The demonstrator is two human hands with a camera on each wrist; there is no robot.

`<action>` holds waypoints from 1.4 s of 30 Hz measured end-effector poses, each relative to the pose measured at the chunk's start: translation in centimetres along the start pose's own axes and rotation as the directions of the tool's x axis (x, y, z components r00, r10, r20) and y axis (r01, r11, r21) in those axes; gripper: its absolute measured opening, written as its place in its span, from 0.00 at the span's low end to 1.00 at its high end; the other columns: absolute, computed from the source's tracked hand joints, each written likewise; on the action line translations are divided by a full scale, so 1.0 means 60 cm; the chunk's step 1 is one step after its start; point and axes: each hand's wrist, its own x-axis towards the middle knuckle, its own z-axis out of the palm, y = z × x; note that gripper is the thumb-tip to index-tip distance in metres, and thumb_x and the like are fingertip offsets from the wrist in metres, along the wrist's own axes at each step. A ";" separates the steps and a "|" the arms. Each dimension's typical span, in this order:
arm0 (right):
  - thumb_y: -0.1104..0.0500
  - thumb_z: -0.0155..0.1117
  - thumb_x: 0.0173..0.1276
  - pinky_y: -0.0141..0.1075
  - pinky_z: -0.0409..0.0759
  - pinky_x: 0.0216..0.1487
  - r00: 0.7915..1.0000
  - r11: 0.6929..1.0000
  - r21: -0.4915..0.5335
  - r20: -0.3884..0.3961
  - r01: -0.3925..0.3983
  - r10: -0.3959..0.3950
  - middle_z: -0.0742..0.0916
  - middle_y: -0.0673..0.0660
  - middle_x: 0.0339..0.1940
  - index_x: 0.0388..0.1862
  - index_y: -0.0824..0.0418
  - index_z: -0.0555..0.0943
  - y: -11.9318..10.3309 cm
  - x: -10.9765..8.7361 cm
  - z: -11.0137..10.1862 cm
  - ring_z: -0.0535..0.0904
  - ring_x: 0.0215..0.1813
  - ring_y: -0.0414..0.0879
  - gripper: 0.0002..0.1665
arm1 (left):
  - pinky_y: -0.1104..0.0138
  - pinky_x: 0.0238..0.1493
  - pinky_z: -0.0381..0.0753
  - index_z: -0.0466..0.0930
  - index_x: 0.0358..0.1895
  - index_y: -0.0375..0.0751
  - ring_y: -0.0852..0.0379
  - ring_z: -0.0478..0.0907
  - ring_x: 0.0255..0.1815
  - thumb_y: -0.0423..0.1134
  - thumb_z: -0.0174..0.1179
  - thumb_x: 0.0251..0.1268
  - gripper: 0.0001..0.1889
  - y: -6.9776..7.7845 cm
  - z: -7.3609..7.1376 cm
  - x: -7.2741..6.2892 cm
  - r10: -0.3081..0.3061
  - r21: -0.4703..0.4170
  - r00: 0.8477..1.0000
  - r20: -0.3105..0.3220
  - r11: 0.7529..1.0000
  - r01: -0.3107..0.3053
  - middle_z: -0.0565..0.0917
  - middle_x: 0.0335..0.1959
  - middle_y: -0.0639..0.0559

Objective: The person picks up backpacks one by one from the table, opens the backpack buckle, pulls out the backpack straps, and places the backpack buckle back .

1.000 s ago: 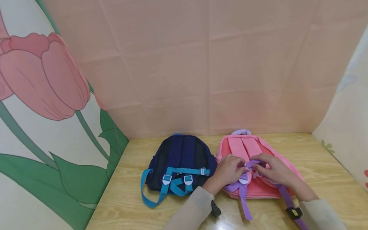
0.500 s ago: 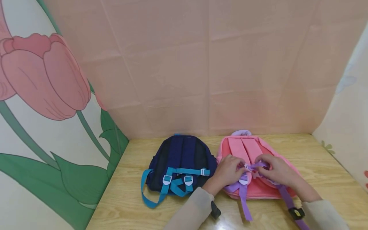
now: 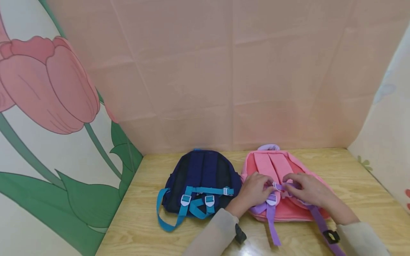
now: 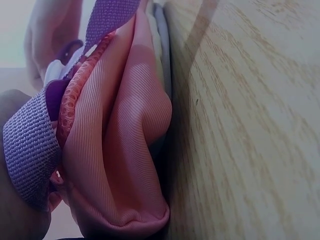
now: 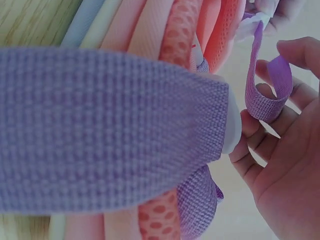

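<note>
A pink backpack [image 3: 283, 209] lies with its shoulder straps facing up. Over its middle, my left hand [image 3: 253, 190] pinches a small white buckle [image 3: 274, 186] on a purple strap. The strap runs across to my right hand [image 3: 310, 189], whose curled fingers hold its other end. In the right wrist view, the purple strap [image 5: 265, 107] makes a loop among my right fingers, and the white buckle shows at the top edge. Below the left hand, a white strap adjuster [image 3: 272, 200] carries a hanging purple strap end [image 3: 271, 225]. My left fingertips are partly hidden.
A navy backpack [image 3: 205, 170] with blue straps [image 3: 173, 225] lies just left of the pink one. A purple strap with a black clip [image 3: 331, 236] trails by my right sleeve. Another black piece [image 3: 240, 234] lies beside my left sleeve. Walls stand behind the wooden table [image 3: 134, 213].
My right hand has shifted slightly right, and the purple strap between the hands went from an arched loop to a flatter line. The left hand stays in place at the buckle.
</note>
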 end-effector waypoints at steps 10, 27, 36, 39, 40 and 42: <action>0.48 0.69 0.69 0.30 0.61 0.23 0.996 0.997 -0.065 0.079 -0.030 0.035 0.72 0.39 0.19 0.35 0.42 0.81 0.002 0.000 0.000 0.64 0.20 0.33 0.04 | 0.75 0.51 0.69 0.82 0.53 0.64 0.70 0.69 0.49 0.56 0.61 0.71 0.12 0.000 -0.003 0.000 -0.011 -0.004 1.000 -0.012 1.000 0.011 0.80 0.44 0.73; 0.56 0.73 0.64 0.41 0.82 0.41 0.999 0.998 -0.024 -0.008 0.053 -0.053 0.85 0.46 0.39 0.47 0.56 0.85 -0.009 0.005 0.014 0.80 0.41 0.42 0.14 | 0.76 0.49 0.69 0.82 0.53 0.63 0.71 0.69 0.48 0.56 0.62 0.70 0.13 -0.001 -0.005 -0.001 -0.011 -0.050 0.999 -0.035 0.999 0.010 0.80 0.43 0.72; 0.57 0.75 0.64 0.38 0.81 0.40 0.995 0.994 0.050 -0.037 0.100 -0.098 0.83 0.39 0.37 0.44 0.53 0.85 -0.005 0.008 0.038 0.77 0.38 0.33 0.11 | 0.76 0.49 0.69 0.83 0.53 0.62 0.71 0.70 0.48 0.56 0.61 0.71 0.13 -0.003 -0.003 -0.002 -0.002 -0.057 0.999 -0.048 0.998 -0.001 0.81 0.44 0.71; 0.56 0.75 0.64 0.36 0.79 0.37 0.995 0.993 0.075 -0.044 0.096 -0.093 0.82 0.38 0.35 0.44 0.53 0.85 -0.003 0.008 0.041 0.75 0.37 0.31 0.11 | 0.77 0.48 0.69 0.82 0.54 0.62 0.71 0.69 0.48 0.56 0.60 0.71 0.13 -0.004 -0.003 -0.002 -0.004 -0.064 0.999 -0.046 0.998 0.001 0.81 0.44 0.71; 0.56 0.75 0.64 0.35 0.78 0.37 0.995 0.992 0.084 -0.047 0.094 -0.091 0.81 0.37 0.34 0.44 0.53 0.85 -0.003 0.008 0.042 0.74 0.36 0.31 0.11 | 0.77 0.48 0.69 0.82 0.54 0.62 0.71 0.69 0.47 0.56 0.60 0.72 0.13 -0.004 -0.003 -0.002 -0.003 -0.065 0.999 -0.046 0.998 0.000 0.81 0.44 0.71; 0.57 0.75 0.64 0.34 0.77 0.36 0.994 0.991 0.093 -0.058 0.096 -0.091 0.81 0.37 0.33 0.44 0.52 0.85 -0.003 0.008 0.043 0.73 0.36 0.31 0.11 | 0.77 0.48 0.69 0.82 0.54 0.62 0.71 0.69 0.47 0.56 0.60 0.72 0.14 -0.005 -0.003 -0.002 -0.001 -0.073 0.999 -0.047 0.997 -0.002 0.81 0.45 0.71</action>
